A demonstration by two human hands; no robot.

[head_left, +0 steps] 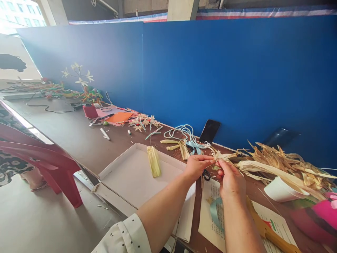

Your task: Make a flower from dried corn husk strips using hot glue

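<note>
My left hand (198,168) and my right hand (232,178) meet over the table's right part, fingertips pinched together on a pale strip of dried corn husk (223,155). Much of the strip is covered by my fingers. Just below the left fingers, the black handles of scissors (206,175) show. Dried corn husks (286,161) lie in a loose heap to the right, partly over a tilted white cup (281,189). Left of my hands, a yellow-green folded husk (153,162) rests in a shallow white box (126,175).
A phone (210,130) leans on the blue partition (237,77), near light-blue cord (181,131). Printed paper (207,214), a light-blue ribbon (217,212) and a yellow tool (271,232) lie close to me. A red chair (60,172) stands left, beside a seated person's patterned clothing.
</note>
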